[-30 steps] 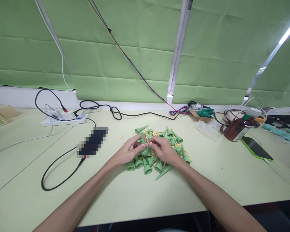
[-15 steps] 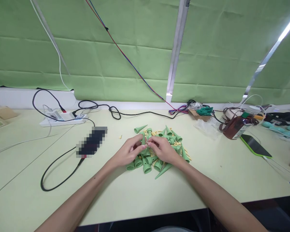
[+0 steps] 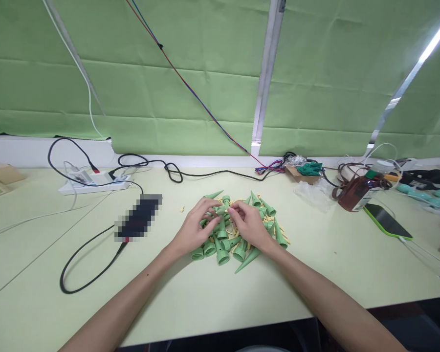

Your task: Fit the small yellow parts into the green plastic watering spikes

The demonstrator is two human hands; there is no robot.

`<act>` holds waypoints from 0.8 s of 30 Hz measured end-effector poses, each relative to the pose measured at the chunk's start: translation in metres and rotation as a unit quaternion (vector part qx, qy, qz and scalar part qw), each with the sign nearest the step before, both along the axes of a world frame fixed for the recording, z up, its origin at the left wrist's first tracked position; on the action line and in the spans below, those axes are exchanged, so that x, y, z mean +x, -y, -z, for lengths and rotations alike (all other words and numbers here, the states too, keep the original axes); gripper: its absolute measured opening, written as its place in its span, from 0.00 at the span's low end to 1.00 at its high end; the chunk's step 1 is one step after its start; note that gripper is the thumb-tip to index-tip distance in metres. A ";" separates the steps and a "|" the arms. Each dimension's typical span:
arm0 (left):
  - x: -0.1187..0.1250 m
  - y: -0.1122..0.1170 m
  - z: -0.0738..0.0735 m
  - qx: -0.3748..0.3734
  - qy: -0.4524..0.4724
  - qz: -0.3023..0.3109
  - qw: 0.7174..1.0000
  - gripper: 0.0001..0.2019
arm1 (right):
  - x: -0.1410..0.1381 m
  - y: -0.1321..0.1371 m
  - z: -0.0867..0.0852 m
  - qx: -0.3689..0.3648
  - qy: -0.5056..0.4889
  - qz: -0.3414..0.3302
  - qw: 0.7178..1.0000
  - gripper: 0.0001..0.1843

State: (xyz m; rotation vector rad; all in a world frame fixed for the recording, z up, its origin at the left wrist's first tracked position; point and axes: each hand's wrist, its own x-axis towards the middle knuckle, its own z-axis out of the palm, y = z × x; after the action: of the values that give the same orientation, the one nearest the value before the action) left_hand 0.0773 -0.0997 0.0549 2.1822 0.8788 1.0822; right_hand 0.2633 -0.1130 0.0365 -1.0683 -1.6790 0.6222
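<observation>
A heap of green plastic pieces (image 3: 222, 257) lies on the table, some pointed cones and others short sockets with round open ends. Small yellow plastic pegs (image 3: 284, 234) are scattered among them. Over the heap, the fingertips of my right hand (image 3: 250, 224) are pinched on a small green plastic piece (image 3: 222, 209), whose exact shape is partly hidden. My left hand (image 3: 197, 226) is just left of that piece, thumb and fingers spread around its end with a gap between them. A long green cone (image 3: 247, 260) lies at the heap's front edge.
A pixelated dark device (image 3: 138, 216) with a black cable lies left. Behind it is a white power strip (image 3: 95, 184). On the right stand a brown bottle (image 3: 361, 190) and a green-edged phone (image 3: 387, 221). A lone yellow peg (image 3: 182, 209) lies left of the heap.
The green cone that stood upright at my left fingers no longer shows that way; a green piece now lies sideways between my hands. My left fingers have spread apart.
</observation>
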 end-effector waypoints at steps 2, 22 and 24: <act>0.001 0.000 0.001 -0.034 0.044 -0.011 0.998 0.10 | 0.000 0.000 -0.001 -0.004 -0.016 0.013 1.000 0.11; 0.004 -0.002 -0.002 -0.138 0.036 -0.010 0.990 0.17 | -0.003 0.006 0.000 0.048 -0.004 0.007 0.999 0.09; 0.004 -0.001 -0.001 -0.139 0.041 -0.011 0.989 0.16 | -0.003 0.007 0.001 0.039 0.000 0.003 0.999 0.10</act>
State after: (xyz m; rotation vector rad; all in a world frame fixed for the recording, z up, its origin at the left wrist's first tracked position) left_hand 0.0817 -0.0987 0.0564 1.8898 0.9564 0.9864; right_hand 0.2603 -0.1196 0.0357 -1.0176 -1.6860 0.5480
